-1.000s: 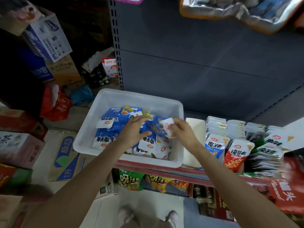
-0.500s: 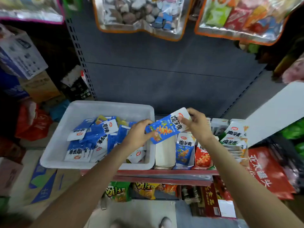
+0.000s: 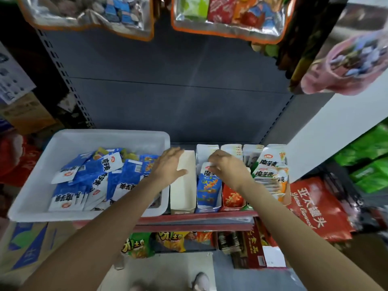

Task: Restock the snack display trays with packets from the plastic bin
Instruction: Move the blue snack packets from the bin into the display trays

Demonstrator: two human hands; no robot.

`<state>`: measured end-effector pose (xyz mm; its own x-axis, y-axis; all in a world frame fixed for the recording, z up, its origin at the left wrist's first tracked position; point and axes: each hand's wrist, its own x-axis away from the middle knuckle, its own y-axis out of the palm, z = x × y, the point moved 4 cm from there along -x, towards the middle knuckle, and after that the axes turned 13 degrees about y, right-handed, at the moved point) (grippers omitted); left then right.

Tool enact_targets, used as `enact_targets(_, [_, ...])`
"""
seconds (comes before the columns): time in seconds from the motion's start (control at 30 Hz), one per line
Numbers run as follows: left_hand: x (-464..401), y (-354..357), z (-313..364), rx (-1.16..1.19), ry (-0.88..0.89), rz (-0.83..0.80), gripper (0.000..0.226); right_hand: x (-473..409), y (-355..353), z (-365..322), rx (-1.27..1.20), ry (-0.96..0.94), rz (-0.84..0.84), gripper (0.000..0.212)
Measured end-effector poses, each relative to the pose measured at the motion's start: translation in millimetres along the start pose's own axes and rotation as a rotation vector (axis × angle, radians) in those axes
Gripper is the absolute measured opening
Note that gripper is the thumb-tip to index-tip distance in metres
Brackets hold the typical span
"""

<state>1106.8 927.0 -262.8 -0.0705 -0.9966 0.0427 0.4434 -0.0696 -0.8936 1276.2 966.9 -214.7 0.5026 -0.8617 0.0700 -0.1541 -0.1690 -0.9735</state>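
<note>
The right hand (image 3: pixel 227 168) is over the blue display tray (image 3: pixel 207 203), fingers curled down and pinching the white top edge of the blue packet (image 3: pixel 209 182); the packet stands in that tray, its long axis running from the top edge under the fingers down toward the tray's front lip, printed face toward the camera; the packet appears seated or nearly so, though the hand hides its top corner. The left hand (image 3: pixel 171 168) lies flat with fingers extended, holding nothing, and rests across the left wall of the empty white tray (image 3: pixel 182 190), which stands between the plastic bin (image 3: pixel 31 194) and the blue tray. Supply remains in the bin: a loose heap of blue-and-white packets (image 3: pixel 105 177) lying at mixed angles, most with long axes running front to back; the bin sits on the shelf to the left of the trays, touching or just beside the white tray. The governing relation for the next move: the heap lies directly left of the left hand, just across the bin's right wall, whereas the right hand is well apart from it, beyond two trays; the left hand is therefore judged the nearer for the next pick. Further right stand a red tray (image 3: pixel 232 199) and a fanned stack of orange-and-white packets (image 3: pixel 270 177).
</note>
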Motion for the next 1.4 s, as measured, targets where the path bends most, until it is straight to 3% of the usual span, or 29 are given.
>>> enact_targets(0.23, [4, -4, 3, 0.013, -0.001, 0.037, 0.072, -7, 35, -8, 0.08, -0.05, 0.132, 0.017])
enact_targets(0.33, [6, -8, 3, 0.029, 0.011, 0.052, 0.069, -9, 39, -8, 0.119, -0.026, 0.173, 0.025])
enact_targets(0.53, [23, -16, -10, 0.122, 0.024, 0.16, 0.061, -10, 34, -24, 0.079, -0.011, 0.11, 0.028])
enact_targets(0.7, [57, -27, -60, 0.103, -0.057, 0.237, 0.054, -15, 35, -93, -0.092, -0.133, 0.065, 0.027])
enact_targets(0.9, [103, -33, -137, 0.039, -0.259, 0.088, 0.073, -41, 90, -170, -0.01, -0.073, -0.315, 0.043])
enact_targets(1.13, [118, -30, -166, -0.066, -0.26, -0.113, 0.095, -49, 137, -187, 0.392, 0.02, -0.461, 0.063])
enact_targets(1.4, [114, -26, -168, -0.112, -0.285, -0.172, 0.095, -47, 129, -185, 0.421, -0.113, -0.457, 0.034])
